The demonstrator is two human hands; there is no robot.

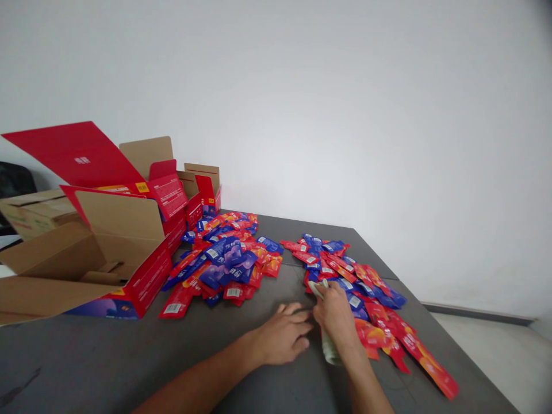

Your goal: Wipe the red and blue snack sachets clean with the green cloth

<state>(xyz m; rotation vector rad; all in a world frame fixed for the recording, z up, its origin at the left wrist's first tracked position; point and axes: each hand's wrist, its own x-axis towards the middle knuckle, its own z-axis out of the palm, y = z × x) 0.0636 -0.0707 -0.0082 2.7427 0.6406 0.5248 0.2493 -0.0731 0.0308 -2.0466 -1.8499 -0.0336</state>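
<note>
My right hand (335,315) lies on the dark table at the near edge of a pile of red and blue sachets (361,282), closed around a pale, greyish-green strip or bundle (328,344) that sticks out under my wrist. My left hand (282,335) rests palm down on the table just beside it, fingers spread, fingertips touching the right hand's side. It holds nothing. A second, larger heap of red and blue sachets (224,259) lies to the left of both hands.
An open red-and-cardboard box (116,253) lies on its side at the left, with more open red boxes (202,192) behind it and a plain carton (34,210) at far left. The grey table (107,356) ends at right; white wall behind.
</note>
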